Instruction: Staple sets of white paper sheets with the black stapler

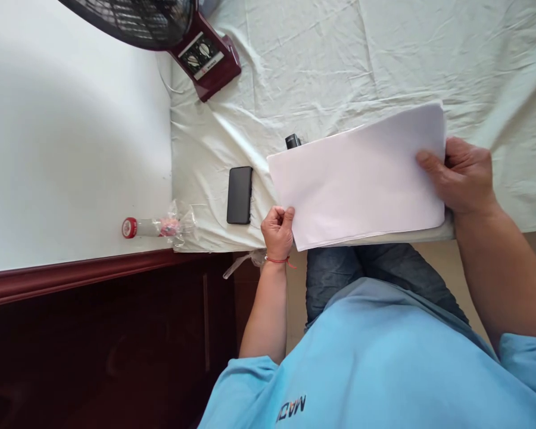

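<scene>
A stack of white paper sheets point(357, 179) is held out over the near edge of the cloth-covered table, its face blank. My left hand point(277, 229) pinches the lower left corner, thumb on top and fingers folded beneath. At the right end my right hand point(462, 173) grips the sheets, thumb lying on the upper face and the other fingers mostly hidden behind. Along the upper and right edges, more than one sheet shows. Just past the paper's upper left edge, a small black object point(292, 141) peeks out, partly covered.
On the pale tablecloth point(312, 53), a black phone point(239, 195) lies left of the paper. A dark red fan point(214, 62) stands at the back left. Near the left edge are a red-capped bottle point(136, 227) and crumpled clear plastic point(181, 223). Dark red wooden furniture point(93, 333) fills the lower left.
</scene>
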Available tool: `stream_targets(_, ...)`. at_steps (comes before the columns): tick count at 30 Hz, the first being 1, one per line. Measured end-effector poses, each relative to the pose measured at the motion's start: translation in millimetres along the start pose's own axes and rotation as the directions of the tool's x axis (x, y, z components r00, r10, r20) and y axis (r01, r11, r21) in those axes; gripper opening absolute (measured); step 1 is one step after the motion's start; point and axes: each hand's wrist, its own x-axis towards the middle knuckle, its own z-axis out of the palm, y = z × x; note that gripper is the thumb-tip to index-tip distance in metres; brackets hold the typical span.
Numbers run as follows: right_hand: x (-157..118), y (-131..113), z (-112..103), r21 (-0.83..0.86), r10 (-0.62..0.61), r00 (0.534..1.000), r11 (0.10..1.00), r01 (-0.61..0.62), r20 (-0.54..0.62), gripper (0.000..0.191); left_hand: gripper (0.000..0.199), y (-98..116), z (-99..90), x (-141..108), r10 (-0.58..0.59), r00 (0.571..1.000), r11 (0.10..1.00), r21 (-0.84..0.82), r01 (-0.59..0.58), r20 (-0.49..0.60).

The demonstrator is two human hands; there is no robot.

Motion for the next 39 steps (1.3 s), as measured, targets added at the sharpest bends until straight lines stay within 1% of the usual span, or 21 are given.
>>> stream_targets(3,1.7,4.9,0.8,0.004,-0.008,1.000,1.000,0.008,-0.007,0.047,0.064,0.8,-0.9,-0.3,0.006,1.000,1.000,0.030,-0.005,-0.018)
stream_targets(5,4.2,6.6,1.7,0.017,-0.029,0.999,0.999,0.030,-0.037,0.044,0.062,0.0,-2.7,-0.4,-0.011,1.000,1.000,0.001,0.011,-0.007)
stream_targets(8,8.2,6.9,2.8,0.093,-0.036,0.995,0.995,0.045,-0.098,0.040,0.052,-3.0,-5.3,0.3,-0.026,0.997,0.996,-0.087,0.033,0.073)
stream_targets(10,10.1,6.3,3.1,0.135,-0.025,0.991,0.990,0.042,-0.130,0.042,0.049,-4.6,-5.5,1.1,-0.033,0.993,0.994,-0.096,0.044,0.111)
stream_targets(11,10.9,6.0,3.1,0.148,-0.019,0.990,0.988,0.040,-0.139,0.043,0.048,-4.9,-5.1,1.5,-0.033,0.993,0.996,-0.081,0.042,0.111)
stream_targets(13,11.9,5.9,3.1,0.161,-0.015,0.990,0.986,0.037,-0.137,0.043,0.046,-4.1,-3.6,2.0,-0.017,0.997,1.000,-0.025,0.019,0.071)
stream_targets(15,12.7,6.8,3.0,0.165,-0.016,0.991,0.986,0.038,-0.129,0.043,0.050,-2.0,-2.4,2.0,0.018,1.000,1.000,0.025,-0.019,0.020)
stream_targets(17,13.6,8.2,3.0,0.153,-0.020,0.990,0.987,0.041,-0.139,0.044,0.055,0.8,-2.4,1.3,0.021,1.000,0.999,0.032,-0.022,0.020)
stream_targets(19,14.5,9.8,3.1,0.150,-0.021,0.988,0.988,0.044,-0.153,0.046,0.053,2.9,-3.4,0.2,0.006,0.995,1.000,-0.010,-0.006,0.098)
stream_targets(21,15.3,10.9,3.1,0.172,-0.029,0.987,0.984,0.056,-0.159,0.045,0.047,3.5,-4.6,-0.6,0.007,0.979,0.999,-0.042,0.002,0.205)
stream_targets(23,15.8,11.2,3.2,0.202,-0.038,0.988,0.977,0.069,-0.152,0.043,0.045,2.5,-4.8,-0.8,0.011,0.965,1.000,-0.021,-0.006,0.263)
stream_targets(24,15.7,11.0,3.2,0.216,-0.042,0.988,0.974,0.074,-0.150,0.042,0.044,1.8,-4.4,-0.7,0.008,0.965,1.000,0.004,-0.009,0.264)
stream_targets(26,15.2,10.3,3.4,0.231,-0.041,0.989,0.970,0.074,-0.145,0.044,0.045,0.8,-2.9,-0.3,0.000,0.974,0.999,0.053,-0.013,0.228)
stream_targets(29,14.4,10.2,3.7,0.211,-0.034,0.990,0.976,0.062,-0.136,0.048,0.056,1.3,-0.6,-0.3,0.013,0.988,0.997,0.080,-0.025,0.154)
stream_targets(31,14.7,11.8,3.9,0.199,-0.050,0.990,0.977,0.077,-0.134,0.050,0.063,1.3,-0.7,-1.0,0.020,0.993,0.997,0.070,-0.028,0.115)
stream_targets(33,15.8,14.7,4.2,0.203,-0.089,0.984,0.972,0.119,-0.152,0.050,0.062,-0.5,-2.3,-1.8,0.011,0.992,1.000,0.012,-0.012,0.129)
stream_targets(35,17.5,18.1,4.3,0.197,-0.120,0.977,0.968,0.154,-0.176,0.050,0.055,-3.3,-4.7,-2.1,-0.012,0.981,0.997,-0.073,0.027,0.192)
stream_targets(37,19.1,21.3,4.1,0.181,-0.126,0.975,0.970,0.160,-0.182,0.051,0.049,-5.4,-6.5,-1.5,-0.027,0.972,0.988,-0.140,0.061,0.232)
stream_targets(39,20.4,23.4,3.9,0.180,-0.127,0.975,0.971,0.160,-0.180,0.051,0.049,-5.3,-6.6,-0.3,-0.023,0.976,0.988,-0.145,0.056,0.217)
